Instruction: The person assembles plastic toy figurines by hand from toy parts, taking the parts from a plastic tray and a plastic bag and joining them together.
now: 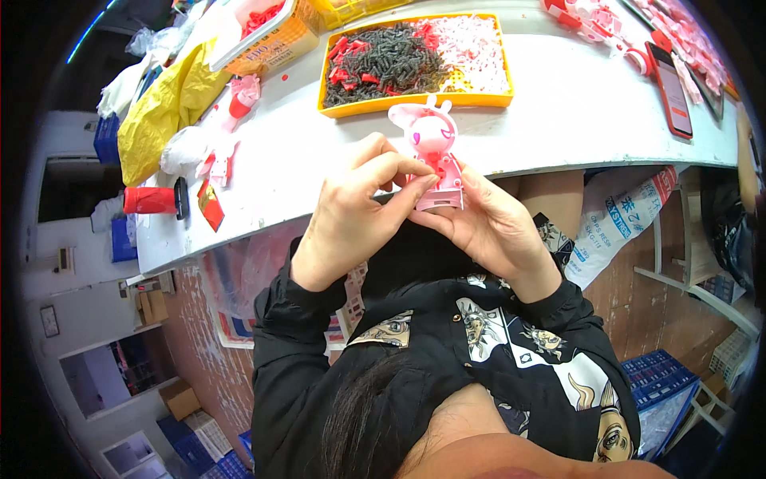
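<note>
Just in front of the table edge, my right hand (499, 227) holds a pink toy figure (432, 134) upright by its lower side. Long ears and a round head with dark pink eye marks top the toy, and its body looks open, with red and pink parts inside. My left hand (359, 209) is closed, thumb and forefinger pinched together at the toy's body. Whatever lies between those fingertips is too small or hidden to make out. Directly beyond the toy, a yellow tray (416, 102) holds heaps of small black, red and pale pink pieces.
At the table's left lie a yellow bag (177, 112), a red cylinder (150, 200) and pink toy parts (219, 164). A tub (275, 48) of red pieces stands far left. A phone (669, 89) and more pink parts (586, 20) occupy the right. A white sack (618, 227) sits below the edge.
</note>
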Demonstrator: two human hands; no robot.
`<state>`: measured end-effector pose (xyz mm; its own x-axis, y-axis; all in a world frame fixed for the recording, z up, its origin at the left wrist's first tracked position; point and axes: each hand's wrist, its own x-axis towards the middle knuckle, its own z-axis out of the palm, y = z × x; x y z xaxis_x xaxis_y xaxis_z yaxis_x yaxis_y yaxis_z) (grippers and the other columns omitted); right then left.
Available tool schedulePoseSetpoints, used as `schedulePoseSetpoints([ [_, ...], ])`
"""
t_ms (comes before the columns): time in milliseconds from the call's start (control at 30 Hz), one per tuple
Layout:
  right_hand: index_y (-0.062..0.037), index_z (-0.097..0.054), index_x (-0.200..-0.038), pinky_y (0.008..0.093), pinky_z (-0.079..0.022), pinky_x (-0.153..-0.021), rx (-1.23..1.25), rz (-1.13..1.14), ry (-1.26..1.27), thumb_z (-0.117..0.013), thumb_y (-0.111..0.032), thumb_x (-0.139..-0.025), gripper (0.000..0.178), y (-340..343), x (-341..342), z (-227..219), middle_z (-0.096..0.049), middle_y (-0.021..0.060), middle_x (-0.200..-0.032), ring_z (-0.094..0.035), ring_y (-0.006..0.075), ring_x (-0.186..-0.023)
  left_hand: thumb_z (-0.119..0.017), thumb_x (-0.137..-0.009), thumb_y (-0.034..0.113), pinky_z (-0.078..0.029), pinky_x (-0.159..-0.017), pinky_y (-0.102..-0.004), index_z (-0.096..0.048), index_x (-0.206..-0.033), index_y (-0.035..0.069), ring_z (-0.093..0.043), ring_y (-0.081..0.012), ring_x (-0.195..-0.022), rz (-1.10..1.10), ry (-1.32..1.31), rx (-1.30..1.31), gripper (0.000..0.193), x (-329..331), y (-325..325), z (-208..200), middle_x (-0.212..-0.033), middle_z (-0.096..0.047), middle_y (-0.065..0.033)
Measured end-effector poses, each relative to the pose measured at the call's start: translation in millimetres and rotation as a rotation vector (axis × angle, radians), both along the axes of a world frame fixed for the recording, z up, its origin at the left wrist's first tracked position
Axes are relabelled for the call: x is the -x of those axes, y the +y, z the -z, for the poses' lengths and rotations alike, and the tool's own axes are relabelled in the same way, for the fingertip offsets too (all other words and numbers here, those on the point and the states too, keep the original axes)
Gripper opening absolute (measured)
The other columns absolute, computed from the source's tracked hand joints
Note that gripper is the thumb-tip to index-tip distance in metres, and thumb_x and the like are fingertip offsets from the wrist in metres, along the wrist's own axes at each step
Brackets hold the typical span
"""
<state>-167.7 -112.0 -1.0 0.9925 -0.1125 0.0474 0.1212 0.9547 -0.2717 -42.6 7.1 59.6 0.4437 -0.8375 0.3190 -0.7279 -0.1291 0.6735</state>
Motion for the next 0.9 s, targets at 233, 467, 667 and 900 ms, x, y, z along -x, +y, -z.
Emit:
schedulePoseSetpoints([
  [233, 0.0093, -0.03, -0.138, 0.0426, -0.041, -0.109, -0.117, 0.06, 0.049, -0.044, -0.018, -0.102, 0.048, -35, 4, 3, -0.045, 0.0228, -0.136, -0.045, 0.0327, -0.128, -0.072, -0.082, 0.005, -0.047, -0.064, -0.0222, -0.071, -0.095, 0.0, -0.059, -0.0092, -0.071, 0.236, -0.013, -0.07, 0.014, -40, -46, -19, -0.08, -0.062, -0.0038],
  [467, 0.0069, -0.029, -0.139, 0.0502, -0.042, -0.107, -0.117, 0.162, 0.038, -0.04, -0.026, -0.103, 0.05, -54, 14, -1, -0.045, 0.0279, -0.134, -0.046, 0.0387, -0.128, -0.067, -0.09, 0.017, -0.051, -0.075, -0.0226, -0.071, -0.102, 0.001, -0.066, -0.0114, -0.082, 0.068, -0.246, -0.173, 0.02, -121, -107, -16, -0.091, -0.072, -0.0068],
  [667, 0.0076, -0.033, -0.137, 0.0487, -0.042, -0.107, -0.076, 0.237, 0.058, -0.04, -0.027, -0.103, 0.048, -59, 16, 0, -0.049, 0.0259, -0.132, -0.049, 0.0362, -0.125, -0.071, -0.083, 0.019, -0.052, -0.075, -0.0316, -0.07, -0.093, 0.0, -0.067, -0.0243, -0.081, 0.144, -0.554, -0.3, 0.021, -118, -133, 3, -0.089, -0.067, -0.0158],
  [900, 0.0082, -0.035, -0.136, 0.0459, -0.043, -0.107, -0.066, 0.277, 0.063, -0.039, -0.027, -0.104, 0.047, -61, 14, 3, -0.05, 0.0249, -0.131, -0.052, 0.0352, -0.122, -0.07, -0.082, 0.015, -0.052, -0.073, -0.0308, -0.07, -0.09, 0.0, -0.066, -0.0227, -0.077, 0.133, -0.409, -0.415, 0.017, -122, -131, -4, -0.085, -0.068, -0.0144],
])
